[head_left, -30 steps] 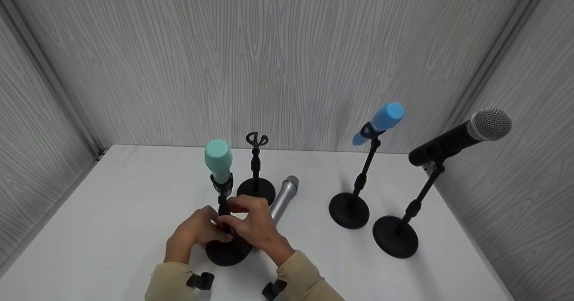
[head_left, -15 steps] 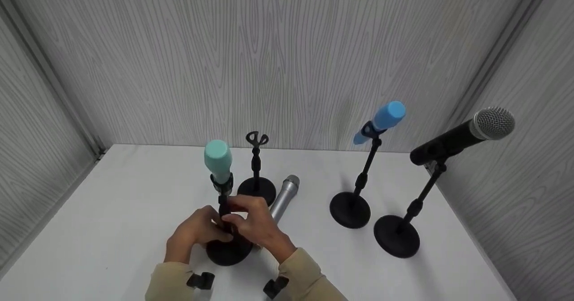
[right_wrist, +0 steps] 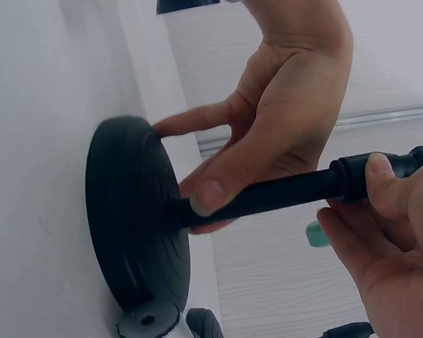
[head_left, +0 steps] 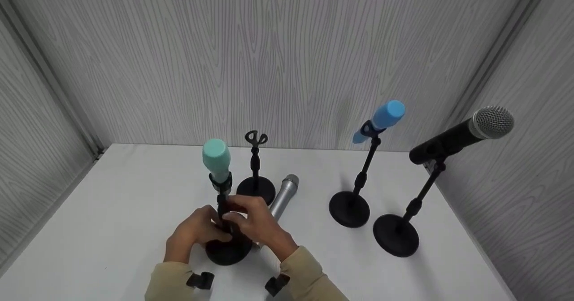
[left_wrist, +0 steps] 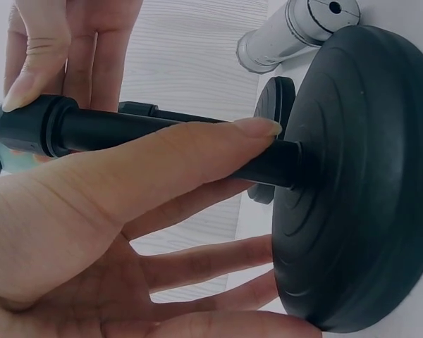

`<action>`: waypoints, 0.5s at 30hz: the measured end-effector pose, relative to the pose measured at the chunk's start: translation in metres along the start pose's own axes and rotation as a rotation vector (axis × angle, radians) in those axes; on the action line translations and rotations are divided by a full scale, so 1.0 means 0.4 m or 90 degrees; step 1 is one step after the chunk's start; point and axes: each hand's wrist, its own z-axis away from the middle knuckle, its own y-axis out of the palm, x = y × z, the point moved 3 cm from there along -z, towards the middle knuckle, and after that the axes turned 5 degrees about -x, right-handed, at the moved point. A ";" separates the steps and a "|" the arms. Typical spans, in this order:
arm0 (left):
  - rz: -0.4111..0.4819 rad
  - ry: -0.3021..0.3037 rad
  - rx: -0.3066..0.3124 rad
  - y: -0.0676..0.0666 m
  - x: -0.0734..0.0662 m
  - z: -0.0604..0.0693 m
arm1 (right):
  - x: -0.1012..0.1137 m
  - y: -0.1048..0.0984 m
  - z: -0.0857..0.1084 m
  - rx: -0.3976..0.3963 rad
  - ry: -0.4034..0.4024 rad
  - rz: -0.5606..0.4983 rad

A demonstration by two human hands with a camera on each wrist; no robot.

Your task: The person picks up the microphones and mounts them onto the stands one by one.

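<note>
A teal microphone (head_left: pixel 217 159) sits in the clip of a black desktop microphone stand (head_left: pixel 228 252) at the front left. Low on its pole, just above the round base, my left hand (head_left: pixel 197 227) pinches the pole between thumb and fingers; in the left wrist view other fingers spread towards the base. Higher up, my right hand (head_left: pixel 258 222) grips the thick collar (right_wrist: pixel 359 176) of the pole with thumb and fingertips. A silver microphone (head_left: pixel 284 195) lies on the table beside this stand, its near end partly hidden by my right hand.
Behind stands a second stand (head_left: pixel 256 189) whose clip holds nothing. On the right, one stand (head_left: pixel 350 210) carries a blue microphone (head_left: pixel 388 115) and another stand (head_left: pixel 396 236) a black microphone (head_left: pixel 453 139). Grey wood-grain panels (head_left: pixel 269 58) enclose the white table (head_left: pixel 112 202) at back and sides.
My right hand and wrist shift very slightly at the collar. The left hand keeps its grip, and the stands and microphones stay in place.
</note>
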 end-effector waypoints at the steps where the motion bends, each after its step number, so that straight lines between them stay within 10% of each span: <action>1: -0.002 0.003 0.000 0.000 0.000 -0.001 | 0.003 0.000 -0.001 -0.008 -0.003 0.006; 15: 0.004 0.012 0.005 0.001 -0.006 -0.002 | 0.024 0.016 -0.003 -0.138 -0.031 -0.002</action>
